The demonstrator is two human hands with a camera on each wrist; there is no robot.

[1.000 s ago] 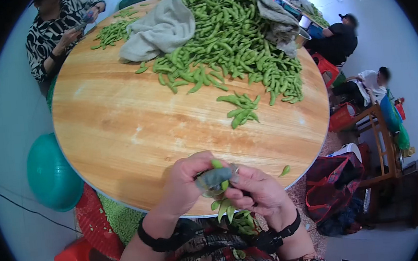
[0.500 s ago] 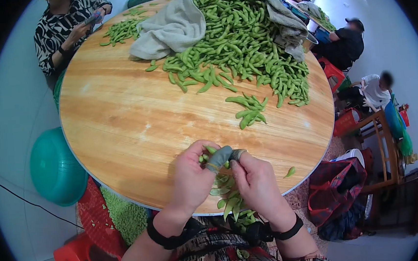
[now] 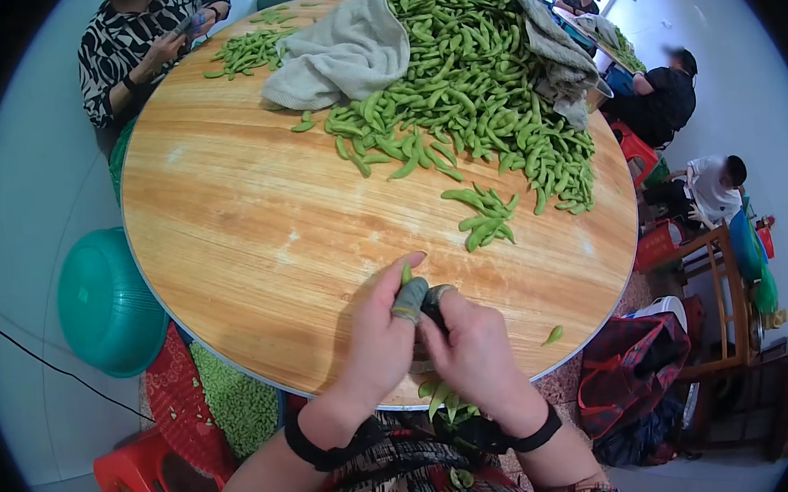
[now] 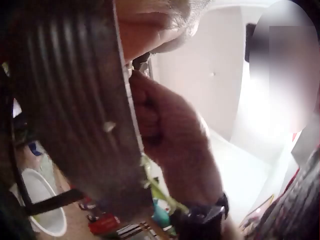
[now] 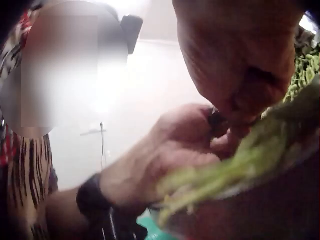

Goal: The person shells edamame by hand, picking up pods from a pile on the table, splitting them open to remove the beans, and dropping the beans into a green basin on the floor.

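Over the near edge of the round wooden table (image 3: 228, 259), both hands are close together. The left hand (image 3: 374, 345) pinches a green soybean pod (image 3: 406, 275) between its fingers and thumb; a grey-green cover wraps that thumb. Beside it the right hand (image 3: 476, 346) has curled fingers, with a dark cover at the fingertip touching the left thumb area. I cannot tell whether the right fingers grip the pod. Below the hands, green pods (image 3: 441, 396) hang at the table's edge. In the right wrist view, blurred pods (image 5: 240, 170) lie along this edge.
A large heap of pods (image 3: 473, 73) lies at the back, flanked by a grey cloth (image 3: 342, 56). A small pod group (image 3: 484, 216) and a single pod (image 3: 553, 334) lie nearer. Shelled beans (image 3: 235, 397), a red stool (image 3: 158, 477) and a teal basin (image 3: 111, 301) stand left.
The hands have drawn tighter together and turned, with the left fingers now pointing away from the body. Beans and shells seen between them earlier are now mostly covered. The head view has shifted slightly.
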